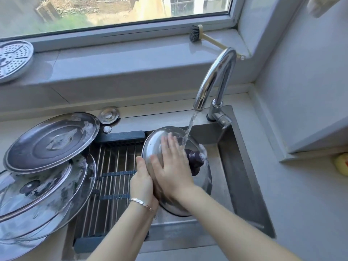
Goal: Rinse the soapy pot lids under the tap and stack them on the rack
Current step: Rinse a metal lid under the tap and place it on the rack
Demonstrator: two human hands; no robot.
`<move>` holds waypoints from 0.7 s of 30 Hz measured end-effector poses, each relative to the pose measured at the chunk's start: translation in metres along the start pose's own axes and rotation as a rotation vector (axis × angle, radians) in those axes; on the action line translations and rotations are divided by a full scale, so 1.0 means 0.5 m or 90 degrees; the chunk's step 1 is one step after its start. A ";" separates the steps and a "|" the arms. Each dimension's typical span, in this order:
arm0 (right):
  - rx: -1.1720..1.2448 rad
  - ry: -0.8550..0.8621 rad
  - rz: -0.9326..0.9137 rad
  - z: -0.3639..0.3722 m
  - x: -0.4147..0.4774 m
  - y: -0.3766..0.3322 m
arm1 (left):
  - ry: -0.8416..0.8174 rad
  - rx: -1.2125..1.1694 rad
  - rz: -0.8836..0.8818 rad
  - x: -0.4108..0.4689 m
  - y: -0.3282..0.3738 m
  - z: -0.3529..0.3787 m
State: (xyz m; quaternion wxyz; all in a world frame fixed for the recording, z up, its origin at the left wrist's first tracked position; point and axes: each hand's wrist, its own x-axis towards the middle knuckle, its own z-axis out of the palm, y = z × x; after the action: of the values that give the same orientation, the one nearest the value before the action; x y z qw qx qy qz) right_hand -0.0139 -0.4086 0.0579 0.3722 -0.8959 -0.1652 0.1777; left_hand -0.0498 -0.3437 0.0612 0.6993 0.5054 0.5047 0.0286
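Home kitchen, steel sink, curved tap, roll-up drying rack, window sill

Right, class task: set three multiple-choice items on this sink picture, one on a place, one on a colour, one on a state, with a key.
1. Where does the brush lie?
A in the sink
B on the windowsill
C on the rack

2. What colour is the knob of the lid held under the tap?
A dark
B red
C white

3. How does the right hand meet that lid?
A flat, fingers straight
B gripping the knob
C not touching it

Key: 1 B, it lies just below the window frame. 2 A, the knob shows dark against the steel. 3 A, its palm lies on the steel while the left hand grips the rim.
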 end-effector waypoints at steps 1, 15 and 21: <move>0.004 -0.008 0.055 -0.018 0.031 0.000 | 0.011 0.005 0.004 -0.004 0.000 0.001; -0.059 0.017 -0.160 -0.011 -0.080 0.128 | 0.012 -0.200 -0.017 0.027 0.066 -0.029; -0.030 0.019 0.106 -0.027 -0.022 0.063 | 0.059 -0.216 0.008 0.022 0.052 -0.016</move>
State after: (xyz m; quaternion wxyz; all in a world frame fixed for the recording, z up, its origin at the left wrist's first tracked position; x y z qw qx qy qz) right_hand -0.0127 -0.4426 0.0461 0.3375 -0.9175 -0.0888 0.1909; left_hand -0.0381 -0.3194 0.0731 0.7503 0.3813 0.5214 0.1407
